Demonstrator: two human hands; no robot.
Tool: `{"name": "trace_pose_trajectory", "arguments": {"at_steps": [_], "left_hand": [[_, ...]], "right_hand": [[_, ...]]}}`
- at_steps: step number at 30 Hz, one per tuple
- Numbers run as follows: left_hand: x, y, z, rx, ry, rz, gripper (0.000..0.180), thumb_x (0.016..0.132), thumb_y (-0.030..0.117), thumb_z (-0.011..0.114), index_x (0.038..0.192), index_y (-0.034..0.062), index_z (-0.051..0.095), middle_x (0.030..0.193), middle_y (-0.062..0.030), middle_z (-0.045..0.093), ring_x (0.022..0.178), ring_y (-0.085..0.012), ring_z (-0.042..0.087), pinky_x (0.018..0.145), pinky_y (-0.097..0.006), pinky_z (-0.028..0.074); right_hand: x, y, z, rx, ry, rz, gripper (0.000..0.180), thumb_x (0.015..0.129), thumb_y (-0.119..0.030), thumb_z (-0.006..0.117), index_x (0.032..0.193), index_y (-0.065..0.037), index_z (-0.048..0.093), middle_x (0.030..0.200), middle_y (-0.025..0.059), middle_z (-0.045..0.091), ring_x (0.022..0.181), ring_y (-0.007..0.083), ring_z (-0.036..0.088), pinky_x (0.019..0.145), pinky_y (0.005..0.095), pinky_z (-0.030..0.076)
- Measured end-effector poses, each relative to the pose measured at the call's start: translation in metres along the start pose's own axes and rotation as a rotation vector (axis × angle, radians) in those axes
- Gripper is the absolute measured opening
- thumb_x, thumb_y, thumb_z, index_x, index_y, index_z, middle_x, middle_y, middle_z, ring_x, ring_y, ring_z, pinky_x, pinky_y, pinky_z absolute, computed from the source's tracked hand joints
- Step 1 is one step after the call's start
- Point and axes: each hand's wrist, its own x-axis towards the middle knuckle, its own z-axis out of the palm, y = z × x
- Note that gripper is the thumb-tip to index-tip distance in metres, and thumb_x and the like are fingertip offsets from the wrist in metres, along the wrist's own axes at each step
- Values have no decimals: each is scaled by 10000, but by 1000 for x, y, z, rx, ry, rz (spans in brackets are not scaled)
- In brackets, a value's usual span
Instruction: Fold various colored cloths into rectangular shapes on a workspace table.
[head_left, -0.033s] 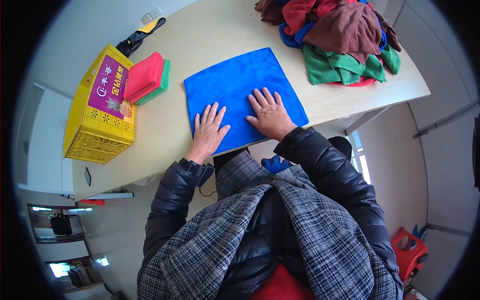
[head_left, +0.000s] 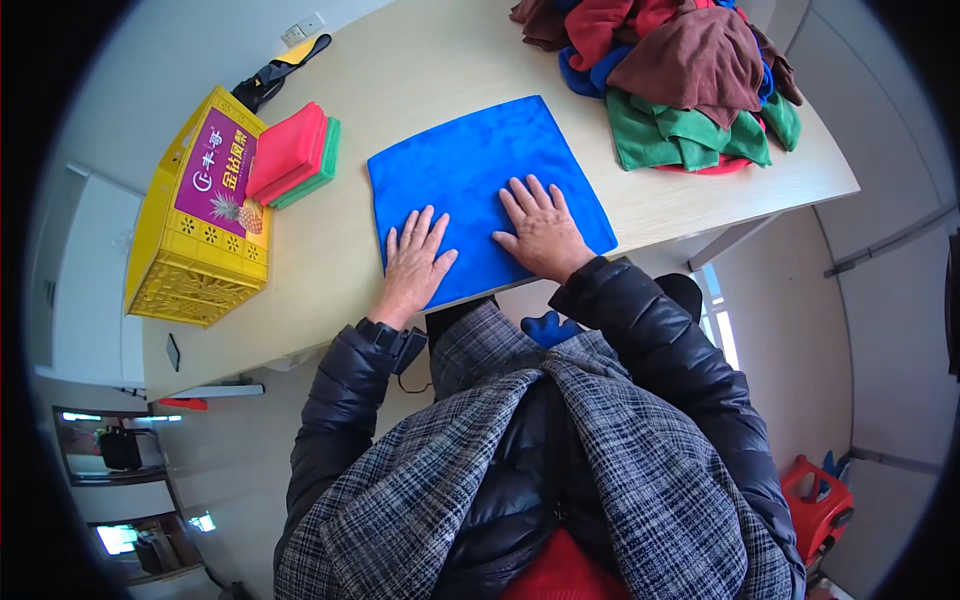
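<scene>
A square blue cloth (head_left: pixel 470 170) lies spread flat on the light wooden table (head_left: pixel 400 60), close to its front edge. On the cloth's near left part my left hand (head_left: pixel 412 265) rests palm down, fingers stretched out. My right hand (head_left: pixel 545 230) lies flat near the right side of the same cloth, its fingers slightly spread. Neither hand grips anything. Left of the cloth, folded red cloths (head_left: pixel 287 155) are stacked against folded green cloths (head_left: pixel 320 180).
A yellow plastic crate (head_left: pixel 200 285) with a purple panel stands at the table's left. Behind it lies a black and yellow strap-like object (head_left: pixel 270 78). A heap of crumpled brown, green, red and blue cloths (head_left: pixel 690 75) covers the far right. A red plastic stool (head_left: pixel 818 505) is on the floor.
</scene>
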Motion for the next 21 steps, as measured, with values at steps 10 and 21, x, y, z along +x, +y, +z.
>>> {"name": "trace_pose_trajectory", "arguments": {"at_steps": [10,21], "left_hand": [[-24,-36,-11,-88,17,-31,614,1019,446,491,1546,158,367,1632,-135,274,1505,-348,237,1196,-591,169],[43,-80,14,-67,54,-110,669,1025,555,414,1571,178,323,1650,-131,236,1523,-348,196,1189,-627,150]], "right_hand": [[-11,65,-37,-137,-174,179,720,999,-528,479,1526,-48,379,1617,147,319,1497,368,268,1209,530,212],[70,54,1,-93,-208,90,775,1004,-588,414,1572,-75,294,1642,158,254,1522,367,209,1209,538,203]]}}
